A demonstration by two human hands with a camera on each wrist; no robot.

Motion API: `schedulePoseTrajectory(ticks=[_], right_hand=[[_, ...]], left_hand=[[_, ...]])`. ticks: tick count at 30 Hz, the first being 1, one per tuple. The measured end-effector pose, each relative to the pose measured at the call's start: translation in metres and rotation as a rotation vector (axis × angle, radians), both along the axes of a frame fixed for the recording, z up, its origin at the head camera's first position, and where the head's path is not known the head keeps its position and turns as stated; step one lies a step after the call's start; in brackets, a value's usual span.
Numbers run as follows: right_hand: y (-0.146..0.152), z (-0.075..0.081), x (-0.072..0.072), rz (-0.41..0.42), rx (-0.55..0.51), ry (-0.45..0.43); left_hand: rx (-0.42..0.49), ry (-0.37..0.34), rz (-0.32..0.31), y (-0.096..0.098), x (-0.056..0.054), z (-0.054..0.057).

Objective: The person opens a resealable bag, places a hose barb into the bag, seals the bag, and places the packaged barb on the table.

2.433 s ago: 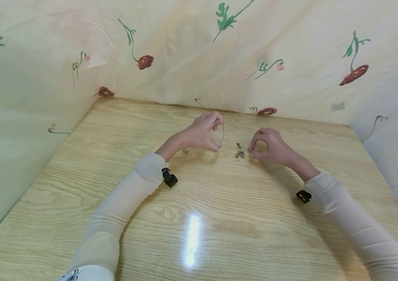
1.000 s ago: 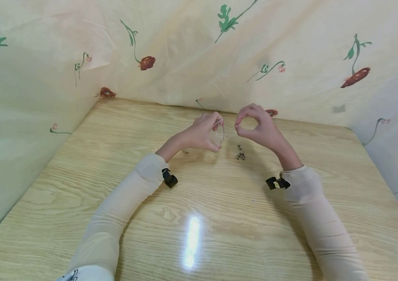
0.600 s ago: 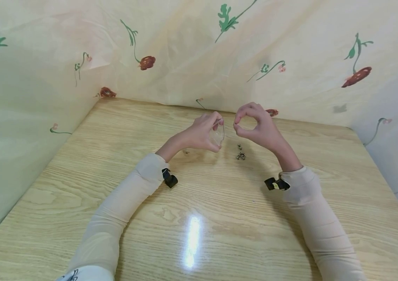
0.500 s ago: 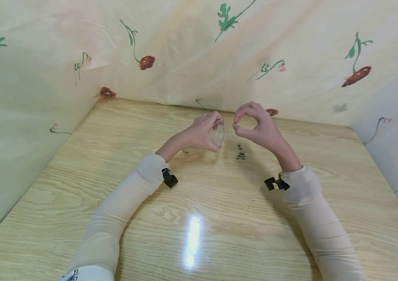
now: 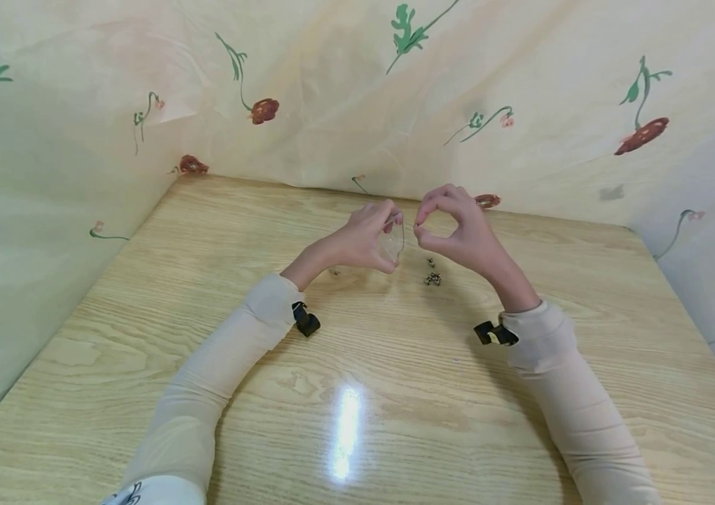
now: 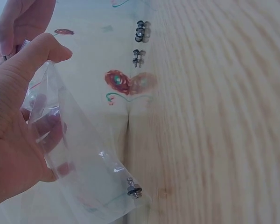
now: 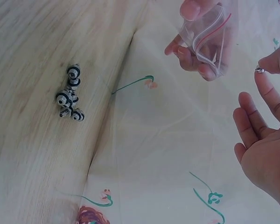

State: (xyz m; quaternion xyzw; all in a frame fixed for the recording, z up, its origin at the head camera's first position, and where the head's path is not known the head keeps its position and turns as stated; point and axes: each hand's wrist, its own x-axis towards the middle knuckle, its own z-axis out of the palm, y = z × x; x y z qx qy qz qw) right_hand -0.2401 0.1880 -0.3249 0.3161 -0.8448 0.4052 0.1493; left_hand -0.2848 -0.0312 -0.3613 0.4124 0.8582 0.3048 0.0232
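My left hand (image 5: pixel 364 238) holds a clear zip bag (image 6: pixel 91 154) with its mouth spread between thumb and fingers. Low in the bag, in the left wrist view, lies a small metal fitting with a black ring (image 6: pixel 134 189). Just right of the bag's mouth, my right hand (image 5: pixel 467 235) pinches another small metal fitting (image 7: pixel 259 69) between thumb and index finger, raised above the table. The other fingers of that hand are spread loosely. Several more fittings (image 5: pixel 433 279) lie grouped on the table below the gap between the hands.
The wood-grain table (image 5: pixel 269 393) meets a flower-printed cloth (image 5: pixel 332 91) hanging close behind both hands. Black wrist mounts (image 5: pixel 305 320) sit on both sleeves. A bright light reflection (image 5: pixel 346 431) lies on the tabletop in front.
My right hand has risen from beside the loose fittings and moved left with the pinched one, closing slightly on the bag's mouth in the last half second. My left hand stays almost still.
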Motion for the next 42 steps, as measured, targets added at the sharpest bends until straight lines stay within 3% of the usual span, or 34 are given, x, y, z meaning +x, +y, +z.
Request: schedulePoseTrajectory(ticks=[14, 31, 42], right_hand=[[-0.008, -0.010, -0.002, 0.049, 0.011, 0.080], [-0.016, -0.018, -0.001, 0.031, 0.044, 0.195], [-0.020, -0.022, 0.002, 0.020, 0.036, 0.225]], left_hand=[[-0.004, -0.020, 0.010, 0.001, 0.002, 0.001], [0.003, -0.021, 0.004, 0.000, 0.003, 0.000], [0.001, -0.016, 0.002, 0.000, 0.003, -0.002]])
